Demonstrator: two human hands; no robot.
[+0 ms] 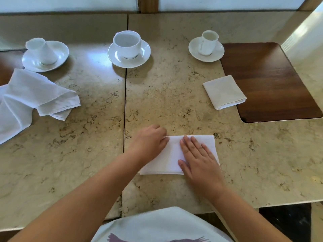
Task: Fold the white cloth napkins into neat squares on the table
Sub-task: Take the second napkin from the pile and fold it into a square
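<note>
Right hand [197, 158] flat and left hand [150, 138] curled on folded napkin [172, 159]; crumpled napkins [29, 96] lie left.

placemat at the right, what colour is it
Dark brown wood grain placemat, seen in the head view.

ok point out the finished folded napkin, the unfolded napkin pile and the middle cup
folded napkin [224, 92]: head view, centre of its top face
unfolded napkin pile [26, 96]: head view, middle of the crumpled cloth
middle cup [128, 47]: head view, its outer wall
</note>
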